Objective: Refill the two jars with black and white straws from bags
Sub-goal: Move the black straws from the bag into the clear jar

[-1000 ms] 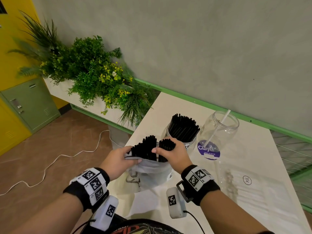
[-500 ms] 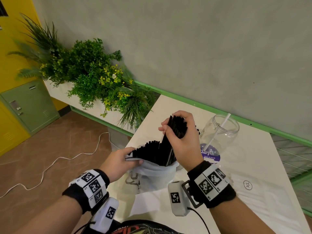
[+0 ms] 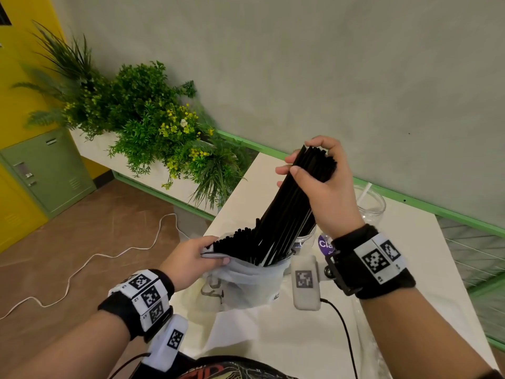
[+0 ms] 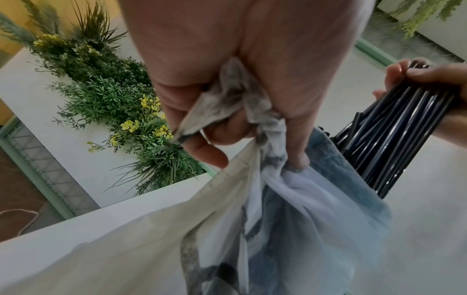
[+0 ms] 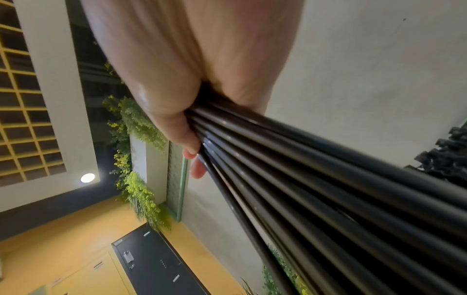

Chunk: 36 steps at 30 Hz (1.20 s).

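My right hand (image 3: pixel 319 176) grips a bundle of black straws (image 3: pixel 287 209) near its top; the bundle is raised and tilted, its lower ends still inside the white plastic bag (image 3: pixel 246 283). My left hand (image 3: pixel 191 258) pinches the bag's rim on the left, holding it open. More black straws (image 3: pixel 232 242) stand in the bag. The wrist views show the bag's bunched edge (image 4: pixel 235 103) in my left fingers and the straw bundle (image 5: pixel 316 179) in my right. Behind the right wrist stands a clear jar (image 3: pixel 369 203) with one white straw. Only a little glass of the other jar (image 3: pixel 306 239) shows behind the bundle.
The white table (image 3: pixel 273 337) runs along a grey wall with a green rail (image 3: pixel 410 198). A planter of green plants (image 3: pixel 153 127) stands left of the table. A white cable (image 3: pixel 109 255) lies on the floor. A clear plastic bag (image 3: pixel 382 337) lies flat at right.
My right hand has pulled the straw bundle up and to the right, most of its length now out of the bag. The left hand keeps its hold on the bag's rim.
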Motion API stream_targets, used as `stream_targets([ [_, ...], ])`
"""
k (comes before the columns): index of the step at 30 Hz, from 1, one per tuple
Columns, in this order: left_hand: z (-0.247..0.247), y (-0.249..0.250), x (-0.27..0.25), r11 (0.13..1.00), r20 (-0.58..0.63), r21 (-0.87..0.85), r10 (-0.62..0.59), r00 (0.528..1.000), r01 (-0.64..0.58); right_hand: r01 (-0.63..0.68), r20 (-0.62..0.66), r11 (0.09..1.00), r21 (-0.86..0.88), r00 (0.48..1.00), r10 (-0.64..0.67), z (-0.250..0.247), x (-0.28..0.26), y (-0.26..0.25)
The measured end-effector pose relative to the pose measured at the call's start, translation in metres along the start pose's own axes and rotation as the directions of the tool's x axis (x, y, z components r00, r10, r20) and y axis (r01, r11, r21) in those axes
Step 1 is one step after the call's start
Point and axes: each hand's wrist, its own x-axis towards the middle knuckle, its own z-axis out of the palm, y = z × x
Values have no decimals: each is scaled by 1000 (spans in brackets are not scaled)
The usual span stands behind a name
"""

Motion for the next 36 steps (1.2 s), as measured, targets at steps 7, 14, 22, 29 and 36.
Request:
stream_targets([
  [7, 2, 6, 0, 999, 24, 34, 20, 1000, -21, -76, 21, 997, 4, 997, 76, -3, 9, -2],
  [14, 2, 3, 4, 994, 12, 108, -6, 1000, 5, -27, 95, 997, -73, 995, 34, 8, 12, -13],
  [22, 0, -4, 7, 992, 4, 126, -12, 1000, 12, 20, 95, 997, -75, 995, -13, -11, 23, -30],
  [29, 0, 1, 7, 997, 20, 76, 16, 1000, -17, 4, 154, 988, -156, 988, 20, -20, 18, -33],
  [36, 0, 1, 6, 999, 41, 37, 22, 999, -24, 70, -38, 990, -125, 996, -75, -39, 22, -27],
])
